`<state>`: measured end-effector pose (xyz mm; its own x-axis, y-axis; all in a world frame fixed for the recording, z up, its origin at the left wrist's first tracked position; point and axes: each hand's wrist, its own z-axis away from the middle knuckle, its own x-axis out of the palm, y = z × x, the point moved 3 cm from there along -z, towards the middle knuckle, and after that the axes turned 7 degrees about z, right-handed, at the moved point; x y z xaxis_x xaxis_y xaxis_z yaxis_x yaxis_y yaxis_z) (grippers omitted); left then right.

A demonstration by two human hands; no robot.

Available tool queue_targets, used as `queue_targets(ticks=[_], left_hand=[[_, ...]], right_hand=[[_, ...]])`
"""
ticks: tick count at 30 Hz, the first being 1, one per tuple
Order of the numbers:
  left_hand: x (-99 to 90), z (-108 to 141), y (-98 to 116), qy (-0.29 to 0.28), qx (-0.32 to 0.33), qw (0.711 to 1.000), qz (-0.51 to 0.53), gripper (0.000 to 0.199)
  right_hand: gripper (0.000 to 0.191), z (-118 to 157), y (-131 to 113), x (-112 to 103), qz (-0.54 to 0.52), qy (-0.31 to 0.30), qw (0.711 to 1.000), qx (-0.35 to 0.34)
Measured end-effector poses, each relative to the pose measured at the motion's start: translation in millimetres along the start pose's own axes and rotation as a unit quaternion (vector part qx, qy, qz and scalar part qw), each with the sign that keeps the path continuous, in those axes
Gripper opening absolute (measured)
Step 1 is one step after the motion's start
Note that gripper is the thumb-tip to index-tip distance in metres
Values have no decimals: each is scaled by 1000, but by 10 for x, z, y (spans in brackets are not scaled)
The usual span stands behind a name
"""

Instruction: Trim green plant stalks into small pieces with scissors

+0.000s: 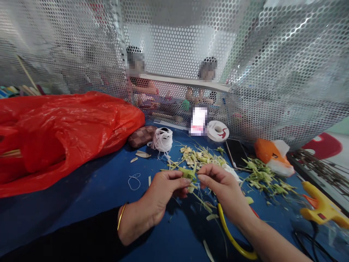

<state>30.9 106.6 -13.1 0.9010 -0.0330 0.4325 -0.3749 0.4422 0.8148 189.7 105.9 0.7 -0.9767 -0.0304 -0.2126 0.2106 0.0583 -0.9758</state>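
Observation:
My left hand (166, 187) pinches a small green folded piece of leaf strip (187, 174) between thumb and fingers. It is held just above the table. At the piece's right end, my right hand (218, 180) has its thumb and forefinger pressed together; what lies between them is too small to make out. A short strip end sticks up from the piece. Behind my hands lies a heap of pale green leaf scraps (201, 156). A ball of white string (163, 140) stands behind my left hand. Under my right forearm curves a yellow handle (234, 240), partly hidden.
A large red plastic bag (68, 127) covers the left side, near a checkered pouch (141, 136). At the back are a lit phone (198, 120) and a white ribbon roll (218, 131). Rightward lie a dark phone (236, 153), an orange-white packet (274, 155) and a yellow glue gun (323, 207).

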Motion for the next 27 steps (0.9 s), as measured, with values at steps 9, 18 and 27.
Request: queue_targets(ticks=[9, 18, 27], left_hand=[[-1, 2, -24, 5, -3, 999, 32, 18], [30, 24, 10, -56, 21, 996, -68, 15], [39, 27, -9, -69, 34, 994, -84, 14]], right_hand=[[13, 30, 93, 91, -75, -48, 995, 38], [19, 72, 50, 115, -73, -33, 995, 65], [22, 99, 78, 123, -122, -51, 984, 117]])
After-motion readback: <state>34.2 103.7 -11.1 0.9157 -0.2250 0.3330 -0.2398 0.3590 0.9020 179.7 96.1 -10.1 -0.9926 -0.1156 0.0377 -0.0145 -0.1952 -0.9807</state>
